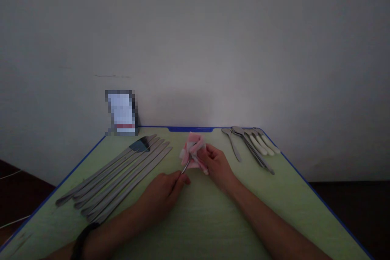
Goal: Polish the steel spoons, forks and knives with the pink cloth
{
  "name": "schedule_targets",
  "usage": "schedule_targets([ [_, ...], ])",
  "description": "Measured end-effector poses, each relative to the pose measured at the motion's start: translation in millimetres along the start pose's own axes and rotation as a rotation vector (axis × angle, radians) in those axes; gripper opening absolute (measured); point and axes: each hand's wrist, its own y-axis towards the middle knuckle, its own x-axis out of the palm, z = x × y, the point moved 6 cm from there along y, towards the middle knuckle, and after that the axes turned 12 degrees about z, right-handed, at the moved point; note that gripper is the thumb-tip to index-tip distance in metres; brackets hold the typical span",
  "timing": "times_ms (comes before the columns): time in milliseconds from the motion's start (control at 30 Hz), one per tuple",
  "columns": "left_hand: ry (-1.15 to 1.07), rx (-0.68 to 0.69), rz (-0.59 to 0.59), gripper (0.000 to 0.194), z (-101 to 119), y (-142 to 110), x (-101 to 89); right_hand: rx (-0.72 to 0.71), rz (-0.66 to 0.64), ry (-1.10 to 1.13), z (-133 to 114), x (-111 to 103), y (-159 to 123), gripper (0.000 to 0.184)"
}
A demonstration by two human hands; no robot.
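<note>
In the middle of the table, my left hand point(167, 189) is closed round the handle of a thin metal piece of cutlery point(185, 166). The far end of that piece goes into the folds of a pink and white cloth point(198, 138), so its kind is hidden. My right hand point(217, 165) grips the cloth from the right, thumb and fingers pressed round it. Both hands are just above the table, with the cloth between them.
Several metal table knives point(122, 178) lie side by side on the left. To the right are a metal spoon point(234, 146), a stack of larger spoons point(254, 150) and several white-handled utensils point(262, 146). A blurred-out phone-like device point(123, 111) leans on the wall behind the blue-edged green table point(213, 227).
</note>
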Motion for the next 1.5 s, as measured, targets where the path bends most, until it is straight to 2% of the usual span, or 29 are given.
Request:
schedule_targets([
  [167,0.062,0.057,-0.057,0.047,4,-4,0.7,-0.104,0.001,-0.233,-8,-10,4,0.028],
  [233,0.083,0.086,-0.089,0.046,6,-6,0.2,-0.061,-0.089,-0.221,-9,-11,4,0.026],
  [367,0.086,0.130,-0.135,0.046,8,-9,0.3,0.062,-0.378,-0.189,-10,-6,-1,0.023],
  [433,0.075,0.128,-0.137,0.046,8,-10,-0.4,0.076,-0.441,-0.194,-14,-6,-4,0.020],
  [533,0.022,0.121,-0.127,0.045,8,-8,-3.1,0.071,-0.468,-0.209,-19,-6,-6,0.022],
  [600,-0.089,0.092,-0.135,0.043,8,-6,-4.7,0.048,-0.449,-0.261,-21,-4,-6,0.023],
  [667,-0.231,0.020,-0.163,0.045,4,-3,-4.3,-0.014,-0.368,-0.306,-22,0,-5,0.026],
  [767,-0.315,0.003,-0.153,0.048,2,-1,-3.5,-0.134,-0.052,-0.281,-21,3,-5,0.035],
  [833,-0.273,0.065,-0.100,0.047,3,-1,-3.8,-0.109,0.190,-0.183,-11,2,-9,0.039],
  [900,-0.234,0.097,-0.063,0.048,3,-1,-1.9,0.000,0.240,-0.066,5,9,-14,0.040],
  [1033,-0.205,0.143,-0.035,0.046,-1,0,5.6,0.154,0.197,0.158,26,23,-21,0.037],
  [1167,-0.163,0.136,-0.024,0.042,-3,3,9.2,0.147,0.144,0.163,22,24,-18,0.034],
  [1267,-0.157,0.082,-0.017,0.042,-3,2,6.6,0.028,0.081,-0.037,6,16,-11,0.031],
  [1400,-0.078,0.073,-0.023,0.042,-1,-1,2.6,-0.203,0.026,-0.360,-21,1,0,0.031],
  [1500,-0.048,0.080,-0.033,0.042,0,-4,1.8,-0.352,-0.109,-0.597,-43,-4,3,0.027],
])
